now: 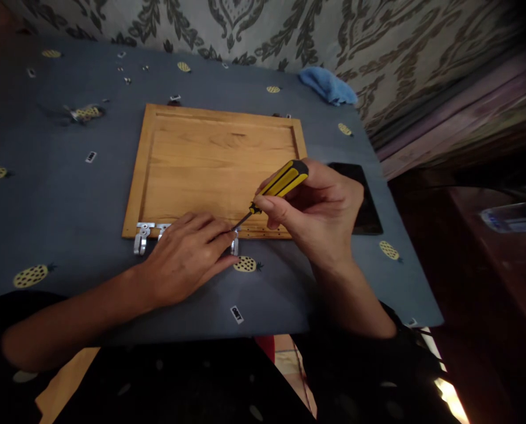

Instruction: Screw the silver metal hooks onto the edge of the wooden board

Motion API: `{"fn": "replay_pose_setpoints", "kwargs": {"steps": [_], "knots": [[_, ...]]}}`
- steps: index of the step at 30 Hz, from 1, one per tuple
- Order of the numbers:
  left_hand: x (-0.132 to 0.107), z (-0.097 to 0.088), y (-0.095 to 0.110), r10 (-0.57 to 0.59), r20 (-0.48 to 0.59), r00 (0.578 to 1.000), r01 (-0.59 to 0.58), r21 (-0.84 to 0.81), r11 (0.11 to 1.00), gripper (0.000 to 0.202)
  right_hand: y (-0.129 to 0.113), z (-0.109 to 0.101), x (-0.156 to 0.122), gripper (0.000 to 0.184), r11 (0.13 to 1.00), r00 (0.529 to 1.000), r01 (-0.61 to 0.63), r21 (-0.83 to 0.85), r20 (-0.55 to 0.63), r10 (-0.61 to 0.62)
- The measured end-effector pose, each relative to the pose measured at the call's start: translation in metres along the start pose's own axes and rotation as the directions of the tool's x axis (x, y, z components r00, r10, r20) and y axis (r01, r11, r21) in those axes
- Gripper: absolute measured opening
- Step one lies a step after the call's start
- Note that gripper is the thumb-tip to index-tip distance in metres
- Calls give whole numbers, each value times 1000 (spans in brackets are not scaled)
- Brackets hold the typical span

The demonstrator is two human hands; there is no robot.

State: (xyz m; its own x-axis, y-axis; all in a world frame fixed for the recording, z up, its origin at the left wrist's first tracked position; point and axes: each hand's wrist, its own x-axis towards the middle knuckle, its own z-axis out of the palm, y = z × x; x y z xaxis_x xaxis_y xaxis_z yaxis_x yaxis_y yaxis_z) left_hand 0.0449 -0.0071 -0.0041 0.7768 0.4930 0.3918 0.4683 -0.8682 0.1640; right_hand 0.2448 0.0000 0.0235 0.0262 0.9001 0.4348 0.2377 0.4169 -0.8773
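A wooden panel (214, 159) lies flat on the blue-grey tablecloth. Metal hooks (141, 235) hang from its near edge. My right hand (320, 212) grips a yellow-and-black screwdriver (280, 184), its tip angled down to the panel's near edge. My left hand (187, 256) rests on that edge with fingers curled, pinching a metal hook (235, 246) right at the screwdriver's tip.
A black phone (369, 206) lies just right of the panel, partly behind my right hand. A blue cloth (328, 85) sits at the far right corner. Small screws and metal bits (86, 113) lie scattered at the far left. The table's right edge drops off near the phone.
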Motion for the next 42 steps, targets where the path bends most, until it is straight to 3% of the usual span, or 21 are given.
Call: {"fn": "replay_pose_setpoints", "kwargs": {"steps": [9, 14, 20, 35, 42], "knots": [[-1, 1, 0, -11, 5, 1000, 11, -3, 1000, 26, 0, 5, -6, 34, 977, 988, 95, -192, -98, -116], [-1, 1, -1, -3, 1, 1000, 3, 4, 1000, 29, -6, 2, -5, 23, 984, 961, 119, -131, -235, -148], [0, 0, -1, -3, 20, 1000, 3, 9, 1000, 29, -10, 2, -5, 32, 988, 988, 12, -152, -153, -36], [0, -1, -1, -13, 32, 999, 13, 10, 1000, 26, -1, 6, -8, 32, 990, 991, 39, -134, -119, -55], [0, -1, -1, -10, 25, 1000, 10, 21, 1000, 28, -4, 1, -5, 21, 999, 999, -29, -23, 40, 30]]}}
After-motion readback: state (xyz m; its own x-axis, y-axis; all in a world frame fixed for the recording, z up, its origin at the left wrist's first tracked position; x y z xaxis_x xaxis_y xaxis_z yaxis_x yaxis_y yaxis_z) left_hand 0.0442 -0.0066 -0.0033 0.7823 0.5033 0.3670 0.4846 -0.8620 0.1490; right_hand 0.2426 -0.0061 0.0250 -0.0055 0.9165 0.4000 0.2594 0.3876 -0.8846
